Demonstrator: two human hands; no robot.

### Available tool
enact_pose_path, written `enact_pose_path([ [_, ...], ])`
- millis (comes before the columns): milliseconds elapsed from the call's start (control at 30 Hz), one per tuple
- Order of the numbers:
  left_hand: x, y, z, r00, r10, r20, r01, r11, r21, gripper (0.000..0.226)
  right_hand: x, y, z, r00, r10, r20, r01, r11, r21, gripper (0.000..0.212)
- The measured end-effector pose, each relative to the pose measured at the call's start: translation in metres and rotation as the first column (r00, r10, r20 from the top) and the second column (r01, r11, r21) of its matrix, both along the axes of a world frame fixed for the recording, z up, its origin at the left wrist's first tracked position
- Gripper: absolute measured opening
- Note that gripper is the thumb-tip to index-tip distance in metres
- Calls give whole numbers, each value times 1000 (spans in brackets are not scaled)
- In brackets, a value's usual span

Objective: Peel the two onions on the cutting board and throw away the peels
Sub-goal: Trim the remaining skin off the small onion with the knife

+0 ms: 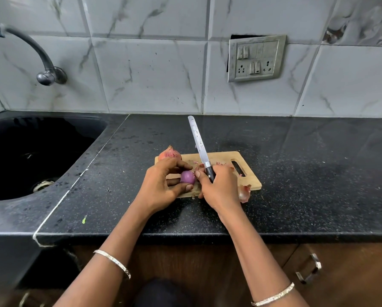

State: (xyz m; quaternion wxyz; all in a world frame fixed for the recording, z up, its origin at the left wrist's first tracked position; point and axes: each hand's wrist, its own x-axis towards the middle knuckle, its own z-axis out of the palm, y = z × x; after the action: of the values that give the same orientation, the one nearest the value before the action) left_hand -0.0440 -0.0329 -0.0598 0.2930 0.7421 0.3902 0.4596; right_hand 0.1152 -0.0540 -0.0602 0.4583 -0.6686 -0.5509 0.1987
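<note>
- Clasped in the left grip (163,182), fingers and thumb curled round it: a small round peeled purple onion (187,177), over the 7 o'clock part of the rectangular light wooden cutting board (252,182).
- Clenched in the right grip (218,185): the black handle of a long steel-bladed knife (199,142), blade pointing toward 11 o'clock, thumb against the onion.
- At the board's 10 o'clock corner: a round reddish unpeeled onion (169,153).
- At its 4 o'clock corner: a papery pink peel (244,192), partly off onto the speckled black stone table (296,173).
</note>
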Motion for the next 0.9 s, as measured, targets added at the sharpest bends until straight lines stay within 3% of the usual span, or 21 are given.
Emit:
enact_pose_path([
  [167,1,-2,1,1000,5,11,-4,1000,-30,42,0,0,-1,1000,-23,6,24,1000,-17,18],
  [300,-1,2,-1,1000,15,23,-13,998,-65,37,4,-5,-1,985,-22,-170,16,999,-35,18],
  [433,-2,3,-4,999,-15,31,17,997,-81,35,6,-4,-4,971,-156,-183,166,985,40,10],
  [533,-2,3,-5,998,-31,49,36,994,-103,37,5,-3,-1,968,-157,-198,172,984,57,9],
  [733,-4,2,-3,997,-33,63,34,999,-25,41,14,-8,27,995,-95,-7,95,995,33,4],
  [900,-7,-2,-4,989,87,122,-89,996,14,41,42,-28,56,970,-196,142,180,977,117,6],
])
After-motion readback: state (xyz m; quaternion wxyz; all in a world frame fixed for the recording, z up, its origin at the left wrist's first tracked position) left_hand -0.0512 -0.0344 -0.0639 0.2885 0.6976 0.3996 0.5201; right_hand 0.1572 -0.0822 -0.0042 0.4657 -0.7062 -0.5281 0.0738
